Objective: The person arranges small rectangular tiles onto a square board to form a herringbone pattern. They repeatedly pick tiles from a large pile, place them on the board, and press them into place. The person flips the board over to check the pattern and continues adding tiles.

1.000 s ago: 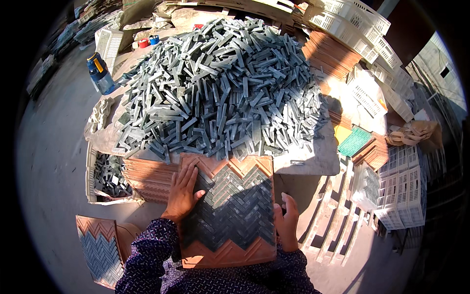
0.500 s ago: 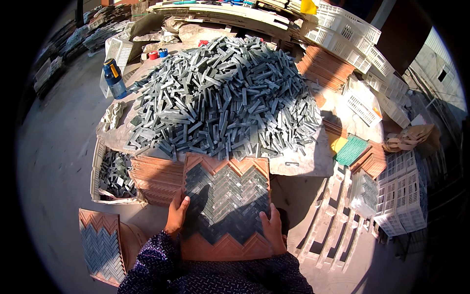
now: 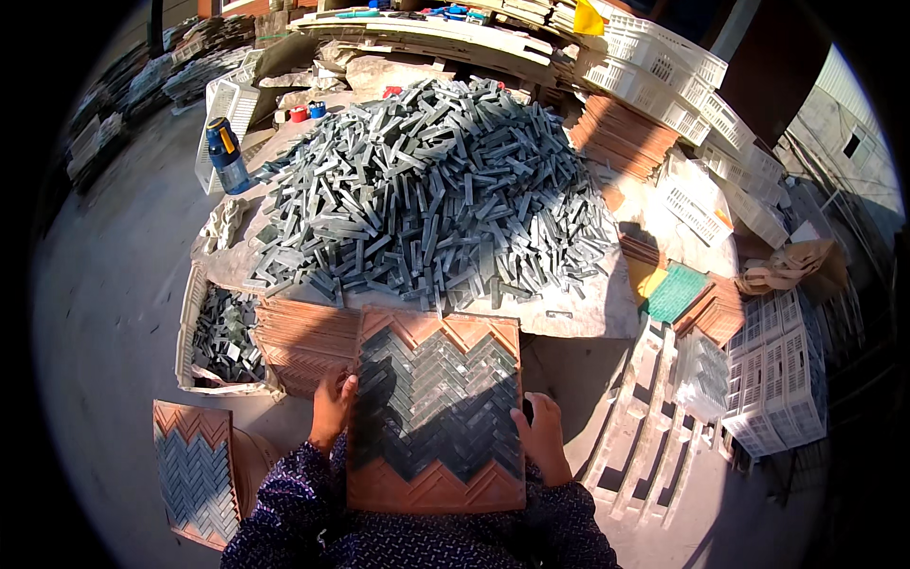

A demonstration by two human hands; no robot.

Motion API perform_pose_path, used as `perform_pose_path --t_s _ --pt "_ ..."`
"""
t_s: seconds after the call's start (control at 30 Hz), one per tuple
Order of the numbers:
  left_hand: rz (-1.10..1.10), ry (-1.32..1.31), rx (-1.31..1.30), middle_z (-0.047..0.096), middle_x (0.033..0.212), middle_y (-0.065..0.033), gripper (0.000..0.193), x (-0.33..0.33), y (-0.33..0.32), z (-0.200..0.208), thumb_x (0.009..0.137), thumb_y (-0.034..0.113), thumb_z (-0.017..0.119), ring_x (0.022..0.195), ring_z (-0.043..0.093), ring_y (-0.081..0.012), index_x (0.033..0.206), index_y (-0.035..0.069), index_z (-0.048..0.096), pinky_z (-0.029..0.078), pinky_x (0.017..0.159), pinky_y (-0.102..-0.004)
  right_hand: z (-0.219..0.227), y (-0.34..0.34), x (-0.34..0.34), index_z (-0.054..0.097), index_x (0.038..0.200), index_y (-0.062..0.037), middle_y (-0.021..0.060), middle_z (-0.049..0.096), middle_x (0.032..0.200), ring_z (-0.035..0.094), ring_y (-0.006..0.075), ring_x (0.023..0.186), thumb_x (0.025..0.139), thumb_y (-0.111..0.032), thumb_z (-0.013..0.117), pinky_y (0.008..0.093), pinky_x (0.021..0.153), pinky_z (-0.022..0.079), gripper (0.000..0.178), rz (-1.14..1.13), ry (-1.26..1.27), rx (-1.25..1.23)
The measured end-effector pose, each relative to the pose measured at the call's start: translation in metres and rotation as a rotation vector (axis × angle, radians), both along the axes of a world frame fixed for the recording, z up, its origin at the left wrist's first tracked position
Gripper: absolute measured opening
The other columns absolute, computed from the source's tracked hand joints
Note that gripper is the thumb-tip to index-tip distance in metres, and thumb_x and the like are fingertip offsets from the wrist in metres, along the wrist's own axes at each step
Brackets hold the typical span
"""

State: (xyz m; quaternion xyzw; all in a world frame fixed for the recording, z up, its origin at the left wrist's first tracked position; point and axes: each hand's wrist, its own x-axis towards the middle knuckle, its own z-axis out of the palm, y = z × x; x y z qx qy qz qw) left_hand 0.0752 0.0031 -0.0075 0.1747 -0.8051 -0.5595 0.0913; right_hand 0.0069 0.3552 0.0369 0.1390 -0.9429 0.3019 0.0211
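In front of my body is an orange-brown template tray (image 3: 436, 488), filled with dark grey stone strips in a herringbone pattern (image 3: 431, 408). My left hand (image 3: 331, 406) is closed at its left edge, with the thumb along the rim and the other fingers partly hidden. On the opposite edge, my right hand (image 3: 542, 434) grips the tray, its thumb against the side. Past the tray's far edge, a big heap of loose grey stone strips (image 3: 427, 190) covers the worktable (image 3: 592, 318). Shadow falls over part of the pattern.
A stack of orange-brown trays (image 3: 303, 337) and a crate of stone pieces (image 3: 186, 351) stand at the left. Another filled tray (image 3: 194, 474) is lower left. A blue bottle (image 3: 227, 161) stands beyond. White crates (image 3: 777, 379) and a slatted pallet (image 3: 630, 427) lie right.
My thumbs have shifted from the tray's face out to its side edges, and both hands sit slightly farther outward. The tray appears slightly lower in view.
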Motion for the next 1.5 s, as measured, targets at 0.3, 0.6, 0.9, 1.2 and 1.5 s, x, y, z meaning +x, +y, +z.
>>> perform_pose_path --t_s 0.3,0.6,0.9,1.2,1.5 --pt "-0.368 0.024 -0.948 0.030 0.148 -0.0140 0.074 -0.037 0.038 0.009 0.087 0.048 0.051 0.137 0.027 -0.0310 0.142 0.003 0.030 0.018 0.111 -0.0517 0.014 -0.126 -0.116 0.053 0.118 -0.0041 0.0208 0.060 0.105 0.059 0.0388 0.095 0.080 -0.015 0.066 0.0435 0.080 0.048 0.041 0.261 0.186 -0.135" --pt "-0.385 0.004 -0.994 0.028 0.149 -0.0116 0.074 -0.043 0.053 0.014 0.090 0.054 0.041 0.139 0.025 -0.0252 0.143 0.004 0.029 0.014 0.113 -0.0479 -0.020 -0.181 -0.171 0.062 0.106 -0.0092 0.0187 0.051 0.101 0.060 0.0396 0.088 0.071 -0.004 0.068 0.0445 0.074 0.050 0.036 0.264 0.258 0.004" --pt "-0.378 0.000 -0.972 0.028 0.150 -0.0105 0.072 -0.039 0.052 0.017 0.091 0.052 0.041 0.139 0.024 -0.0235 0.143 0.004 0.029 0.013 0.113 -0.0477 0.034 -0.154 -0.225 0.063 0.100 -0.0026 0.0170 0.059 0.097 0.060 0.0346 0.087 0.070 -0.004 0.072 0.0407 0.078 0.049 0.032 0.085 0.183 -0.355" --pt "-0.356 0.020 -0.954 0.030 0.148 -0.0103 0.073 -0.038 0.046 0.018 0.088 0.050 0.047 0.138 0.025 -0.0235 0.142 0.004 0.031 0.015 0.112 -0.0486 0.029 -0.100 -0.177 0.057 0.109 -0.0011 0.0181 0.058 0.109 0.053 0.0359 0.105 0.075 -0.011 0.070 0.0404 0.092 0.042 0.038 0.226 0.293 -0.270" --pt "-0.292 0.000 -0.770 0.027 0.149 -0.0126 0.076 -0.059 0.026 0.015 0.084 0.040 0.060 0.139 0.023 -0.0290 0.143 0.004 0.028 0.020 0.110 -0.0529 -0.023 -0.015 -0.095 0.056 0.117 -0.0002 0.0192 0.057 0.115 0.057 0.0320 0.103 0.087 -0.017 0.060 0.0369 0.088 0.046 0.035 0.027 0.212 -0.217"
